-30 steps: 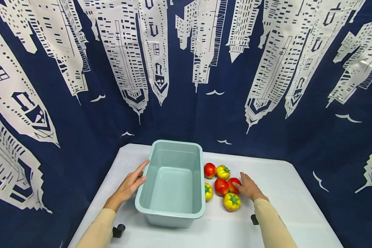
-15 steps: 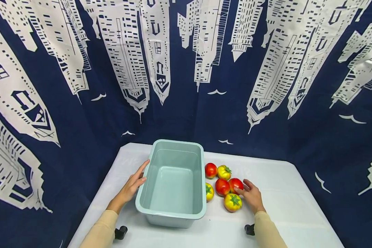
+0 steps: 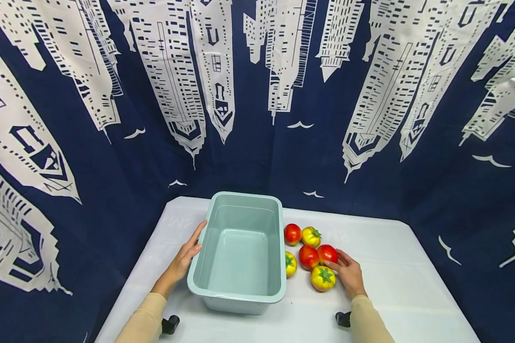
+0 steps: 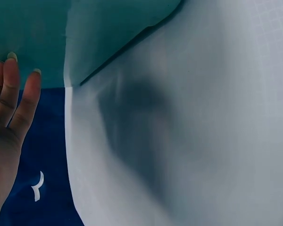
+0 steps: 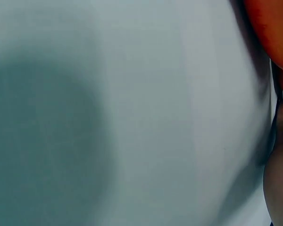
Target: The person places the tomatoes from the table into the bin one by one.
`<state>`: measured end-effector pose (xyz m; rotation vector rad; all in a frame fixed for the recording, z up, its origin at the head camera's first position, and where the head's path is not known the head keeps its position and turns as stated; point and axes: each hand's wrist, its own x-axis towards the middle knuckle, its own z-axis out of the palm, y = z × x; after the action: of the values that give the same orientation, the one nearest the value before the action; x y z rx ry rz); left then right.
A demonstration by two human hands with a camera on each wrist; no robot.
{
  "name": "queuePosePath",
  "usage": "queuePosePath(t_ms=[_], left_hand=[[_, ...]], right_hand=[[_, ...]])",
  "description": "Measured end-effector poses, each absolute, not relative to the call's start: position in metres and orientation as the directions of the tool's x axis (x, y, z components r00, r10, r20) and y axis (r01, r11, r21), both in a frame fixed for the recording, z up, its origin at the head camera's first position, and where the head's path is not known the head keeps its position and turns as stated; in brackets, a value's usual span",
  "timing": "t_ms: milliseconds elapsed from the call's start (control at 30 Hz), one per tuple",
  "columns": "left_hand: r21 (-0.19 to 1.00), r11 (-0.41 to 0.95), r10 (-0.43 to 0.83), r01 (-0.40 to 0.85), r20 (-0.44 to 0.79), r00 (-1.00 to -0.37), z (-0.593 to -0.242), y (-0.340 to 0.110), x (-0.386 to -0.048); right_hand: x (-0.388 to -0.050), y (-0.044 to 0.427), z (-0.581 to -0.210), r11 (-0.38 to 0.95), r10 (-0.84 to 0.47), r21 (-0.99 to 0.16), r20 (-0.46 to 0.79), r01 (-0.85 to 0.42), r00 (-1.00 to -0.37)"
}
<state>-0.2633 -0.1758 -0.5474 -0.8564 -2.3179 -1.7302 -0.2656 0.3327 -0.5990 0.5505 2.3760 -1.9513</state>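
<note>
"Red and glossy, the round fruit (image 3: 327, 254) at the right hand (image 3: 350, 274). Is it held?"

"Yes, gripped: the fingers curl about its right side, the thumb lies along the near side. How firmly, I can't tell. It sits on the white table (image 3: 395, 267)."

"What crowds the grip?"

"A second red fruit (image 3: 308, 257) right up against the first, on the left. A green-topped yellow fruit (image 3: 323, 279) sits just on the near side of the thumb."

"And past those?"

"Leftward and beyond the grip, a smaller yellow fruit (image 3: 311, 237) next to a third red fruit (image 3: 293, 234). Farther left, one more yellow fruit (image 3: 290, 265), partly hidden by the bin (image 3: 236, 298)."

"So what lies between the grip and that bin?"

"The second red one, then that half-covered yellow, then the pale blue-green side wall itself."

"The left hand (image 3: 182, 259)?"

"Across the bin from the grip, fingers nearly straight, touching the rim."

"And around all this?"

"A navy cloth (image 3: 270, 157) with upside-down white towers, well beyond the grip. A black piece (image 3: 343, 319) shows beside the right sleeve (image 3: 371, 319)."
</note>
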Motion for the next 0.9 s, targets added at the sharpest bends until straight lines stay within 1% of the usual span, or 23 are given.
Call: queuePosePath(t_ms=[233,367,500,900], left_hand=[[0.847,0.164,0.362,0.505,0.425,-0.830,-0.548,-0.175,-0.263],[0.846,0.172,0.362,0.505,0.422,-0.831,-0.549,-0.175,-0.262],[0.855,0.174,0.359,0.489,0.407,-0.840,-0.549,-0.173,-0.262],[0.859,0.156,0.357,0.488,0.411,-0.839,-0.551,-0.173,-0.262]], right_hand=[[-0.267,0.334,-0.605,0.145,0.263,-0.949,-0.236,0.280,-0.936],[-0.266,0.335,-0.603,0.127,0.259,-0.949,-0.248,0.288,-0.933],[-0.267,0.339,-0.593,0.117,0.259,-0.948,-0.259,0.296,-0.930],[-0.268,0.353,-0.561,0.135,0.285,-0.956,-0.213,0.260,-0.934]])
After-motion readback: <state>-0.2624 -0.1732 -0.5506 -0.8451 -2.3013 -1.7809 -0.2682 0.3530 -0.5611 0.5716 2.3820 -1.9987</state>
